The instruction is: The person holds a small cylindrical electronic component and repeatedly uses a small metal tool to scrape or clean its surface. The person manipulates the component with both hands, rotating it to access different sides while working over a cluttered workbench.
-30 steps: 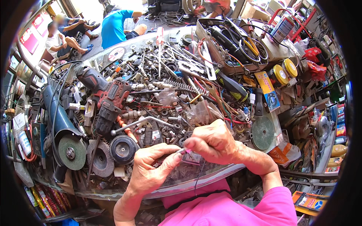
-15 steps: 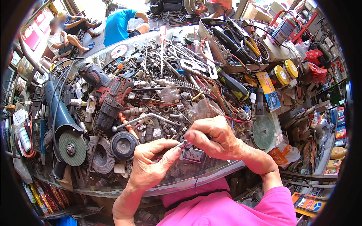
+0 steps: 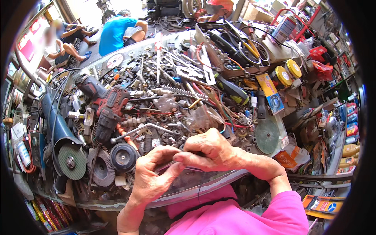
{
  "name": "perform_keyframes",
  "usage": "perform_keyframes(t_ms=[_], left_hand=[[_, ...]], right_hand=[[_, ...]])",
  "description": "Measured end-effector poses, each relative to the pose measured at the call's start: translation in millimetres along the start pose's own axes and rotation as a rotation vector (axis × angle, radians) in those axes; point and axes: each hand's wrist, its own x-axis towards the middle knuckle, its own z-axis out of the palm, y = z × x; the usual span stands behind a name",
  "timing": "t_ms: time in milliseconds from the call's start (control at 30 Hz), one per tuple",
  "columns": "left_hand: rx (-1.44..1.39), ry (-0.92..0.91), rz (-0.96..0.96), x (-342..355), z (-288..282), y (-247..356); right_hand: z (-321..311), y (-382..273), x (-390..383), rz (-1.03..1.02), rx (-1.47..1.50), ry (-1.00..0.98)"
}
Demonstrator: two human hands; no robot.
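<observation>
My left hand (image 3: 153,176) and my right hand (image 3: 213,150) meet over the near edge of the bench, thumbs and fingers pinched together. A small metal piece (image 3: 167,164) shows as a thin sliver at my left fingertips, mostly covered by the fingers. What my right fingertips grip is hidden behind the thumb. Beyond my hands lies a bent metal rod wrench (image 3: 147,126) on heaped bolts and fittings. To its left is a red and black cordless drill (image 3: 111,107). A black round disc (image 3: 123,156) rests beside my left hand.
At the left are a blue angle grinder (image 3: 55,111) and a flap disc (image 3: 101,166). A green grinding disc (image 3: 267,136) lies right of my right hand. An open tool case (image 3: 231,55) and yellow-lidded tins (image 3: 283,75) stand farther back. A person in blue (image 3: 117,35) sits beyond the bench.
My right hand has dropped lower and left, closing over the small metal piece that showed between my fingertips before. The whole view has shifted slightly.
</observation>
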Motion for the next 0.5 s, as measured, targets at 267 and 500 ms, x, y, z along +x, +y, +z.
perform_keyframes(t_ms=[267,500], left_hand=[[-0.101,0.165,-0.069,1,-2,7],[-0.423,0.388,0.047,14,-14,4]], right_hand=[[-11,7,3,-0.009,-0.027,0.11],[-5,22,44,-0.173,-0.799,-0.093]])
